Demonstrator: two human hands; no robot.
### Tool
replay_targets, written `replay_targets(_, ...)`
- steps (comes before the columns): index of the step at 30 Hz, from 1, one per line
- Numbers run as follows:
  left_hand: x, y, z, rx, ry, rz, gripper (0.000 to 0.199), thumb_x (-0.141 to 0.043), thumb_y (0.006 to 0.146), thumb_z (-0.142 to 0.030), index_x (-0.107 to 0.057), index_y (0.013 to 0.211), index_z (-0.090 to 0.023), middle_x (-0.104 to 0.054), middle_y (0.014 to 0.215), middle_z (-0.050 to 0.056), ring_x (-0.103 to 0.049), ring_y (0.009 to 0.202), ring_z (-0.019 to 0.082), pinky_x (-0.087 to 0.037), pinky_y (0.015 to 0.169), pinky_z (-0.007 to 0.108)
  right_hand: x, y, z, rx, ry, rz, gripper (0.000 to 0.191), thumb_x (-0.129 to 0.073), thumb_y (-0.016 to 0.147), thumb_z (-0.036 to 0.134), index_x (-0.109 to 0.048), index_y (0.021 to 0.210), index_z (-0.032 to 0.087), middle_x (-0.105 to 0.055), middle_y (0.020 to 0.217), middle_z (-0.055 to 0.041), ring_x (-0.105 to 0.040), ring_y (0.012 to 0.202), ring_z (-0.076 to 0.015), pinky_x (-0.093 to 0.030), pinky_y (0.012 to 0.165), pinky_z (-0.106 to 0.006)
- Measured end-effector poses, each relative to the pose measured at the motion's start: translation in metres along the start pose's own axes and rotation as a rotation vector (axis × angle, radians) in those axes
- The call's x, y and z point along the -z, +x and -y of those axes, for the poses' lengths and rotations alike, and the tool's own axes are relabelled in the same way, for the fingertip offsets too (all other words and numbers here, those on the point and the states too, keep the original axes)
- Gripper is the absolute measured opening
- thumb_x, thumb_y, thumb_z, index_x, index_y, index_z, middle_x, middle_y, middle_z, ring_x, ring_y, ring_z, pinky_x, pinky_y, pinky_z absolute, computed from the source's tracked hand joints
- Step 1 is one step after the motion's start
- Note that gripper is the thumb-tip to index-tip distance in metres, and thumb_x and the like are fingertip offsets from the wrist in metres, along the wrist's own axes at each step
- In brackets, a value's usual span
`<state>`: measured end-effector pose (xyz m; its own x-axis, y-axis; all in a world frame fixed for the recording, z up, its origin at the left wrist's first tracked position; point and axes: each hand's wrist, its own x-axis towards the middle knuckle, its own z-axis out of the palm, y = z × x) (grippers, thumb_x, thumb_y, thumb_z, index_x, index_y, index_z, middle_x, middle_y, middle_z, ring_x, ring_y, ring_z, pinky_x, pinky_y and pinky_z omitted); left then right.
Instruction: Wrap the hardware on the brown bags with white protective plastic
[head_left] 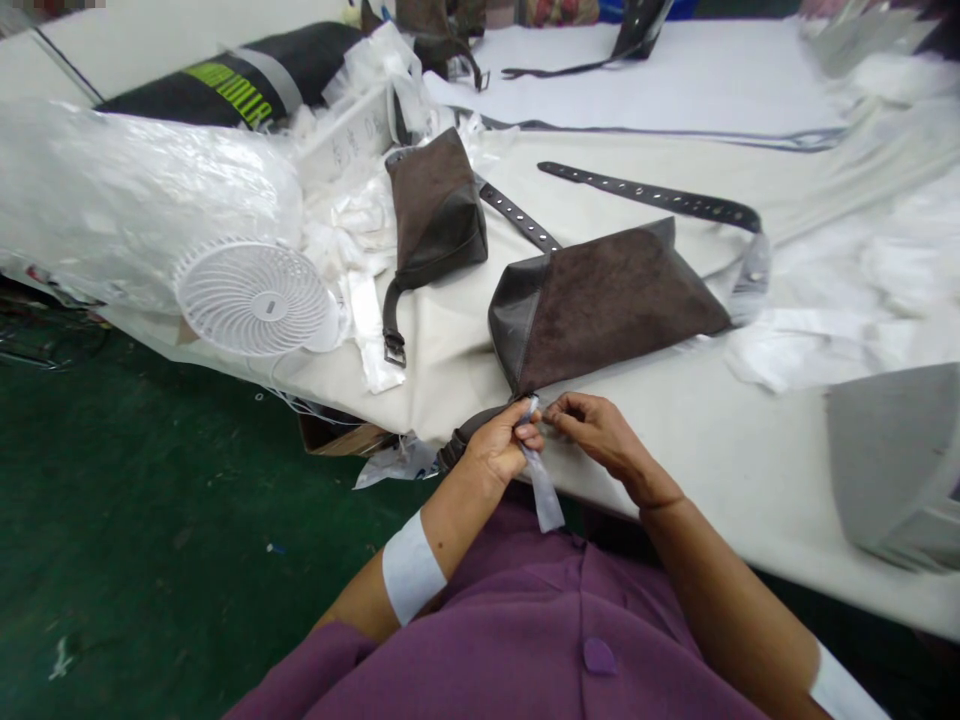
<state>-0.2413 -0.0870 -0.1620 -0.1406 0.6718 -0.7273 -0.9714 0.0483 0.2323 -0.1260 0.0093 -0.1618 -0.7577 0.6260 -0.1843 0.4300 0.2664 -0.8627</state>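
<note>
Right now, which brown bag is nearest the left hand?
The larger bag, its corner beside the left hand; the smaller bag lies farther off, nearer the fan.

Translucent strip (545,492) in left hand (504,440)

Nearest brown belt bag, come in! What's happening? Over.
Left hand gripping plastic strip. Right hand curled beside it, grip unclear. Belt bag on table. Nothing visibly blocking hands.

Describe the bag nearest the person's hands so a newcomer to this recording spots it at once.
Start at the big pale-covered table. By its near edge, just beyond the left hand and right hand, lies a brown bag with dark, smooth ends. It looks larger and sits closer to the hands than the second brown bag, to its left, nearer the white fan.
</note>
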Motion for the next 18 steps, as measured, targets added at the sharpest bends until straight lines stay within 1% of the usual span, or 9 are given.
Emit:
replay_targets(2, 0.001, 0.001, -0.001, 0.016, -0.005, 0.029, 0.017, -0.068, 0.072, -0.013, -0.052, 0.072, -0.013, -0.050, 0.056, -0.004, -0.033, 0.037, 0.000, -0.028, 0.038, 0.015, 0.000, -0.003, -0.003, -0.067, 0.197, 0.040, 0.011, -0.050, 0.078, 0.027, -0.056, 0.074, 0.019, -0.057, 0.063, 0.0017, -0.049, 0.056, -0.0120, -0.036, 0.053, -0.023)
replay_targets(4, 0.003, 0.002, -0.001, 0.020, -0.010, 0.041, 0.016, -0.068, 0.073, -0.014, -0.052, 0.072, -0.013, -0.050, 0.057, -0.004, -0.033, 0.037, 0.001, -0.028, 0.038, 0.015, -0.002, -0.006, -0.005, -0.103, 0.273, 0.037, 0.012, -0.050, 0.078, 0.030, -0.054, 0.075, 0.019, -0.052, 0.058, 0.0036, -0.044, 0.050, -0.0107, -0.033, 0.048, -0.022)
replay_targets(5, 0.003, 0.002, 0.000, 0.021, -0.011, 0.050, 0.016, -0.067, 0.074, -0.014, -0.052, 0.072, -0.013, -0.051, 0.058, -0.004, -0.033, 0.037, 0.001, -0.028, 0.038, 0.015, -0.003, -0.006, -0.006, -0.115, 0.253, 0.013, 0.013, -0.051, 0.078, 0.031, -0.055, 0.075, 0.019, -0.051, 0.056, 0.0040, -0.043, 0.048, -0.0104, -0.032, 0.047, -0.022)
replay_targets(7, 0.002, 0.000, 0.002, 0.032, -0.010, 0.072, 0.013, -0.064, 0.076, -0.013, -0.052, 0.073, -0.013, -0.052, 0.058, -0.003, -0.033, 0.037, 0.000, -0.028, 0.038, 0.014, -0.006, -0.006, -0.005, -0.126, 0.119, -0.068, 0.016, -0.052, 0.077, 0.033, -0.058, 0.075, 0.019, -0.051, 0.055, 0.0035, -0.044, 0.049, -0.0110, -0.032, 0.048, -0.023)
replay_targets(10, -0.001, -0.003, 0.006, 0.069, 0.002, 0.099, 0.008, -0.058, 0.080, -0.011, -0.054, 0.073, -0.011, -0.052, 0.058, -0.003, -0.032, 0.036, 0.000, -0.027, 0.038, 0.014, -0.010, -0.002, 0.002, -0.108, -0.149, -0.184, 0.016, -0.054, 0.075, 0.030, -0.063, 0.080, 0.018, -0.059, 0.060, 0.0001, -0.052, 0.057, -0.0138, -0.034, 0.055, -0.024)
replay_targets(12, -0.004, -0.006, 0.008, 0.069, 0.009, 0.100, 0.008, -0.057, 0.079, -0.010, -0.054, 0.072, -0.010, -0.051, 0.058, -0.003, -0.031, 0.036, 0.000, -0.027, 0.038, 0.014, -0.014, 0.003, 0.008, -0.091, -0.263, -0.218, 0.016, -0.053, 0.074, 0.029, -0.063, 0.076, 0.017, -0.062, 0.065, -0.0028, -0.054, 0.061, -0.0151, -0.034, 0.057, -0.025)
replay_targets(15, -0.005, -0.009, 0.009, 0.008, 0.013, 0.074, 0.011, -0.060, 0.077, -0.009, -0.052, 0.070, -0.011, -0.049, 0.056, -0.004, -0.030, 0.036, -0.001, -0.026, 0.038, 0.015, -0.019, 0.008, 0.014, -0.078, -0.300, -0.218, 0.018, -0.051, 0.074, 0.030, -0.061, 0.068, 0.016, -0.063, 0.066, -0.0048, -0.054, 0.061, -0.0156, -0.032, 0.057, -0.025)
replay_targets(18, -0.004, -0.012, 0.008, -0.022, 0.024, 0.030, 0.013, -0.062, 0.076, -0.010, -0.051, 0.069, -0.012, -0.049, 0.057, -0.003, -0.030, 0.037, -0.001, -0.026, 0.039, 0.014, -0.023, 0.011, 0.014, -0.074, -0.274, -0.210, 0.021, -0.052, 0.074, 0.033, -0.059, 0.064, 0.016, -0.060, 0.062, -0.0034, -0.052, 0.059, -0.0150, -0.030, 0.055, -0.024)
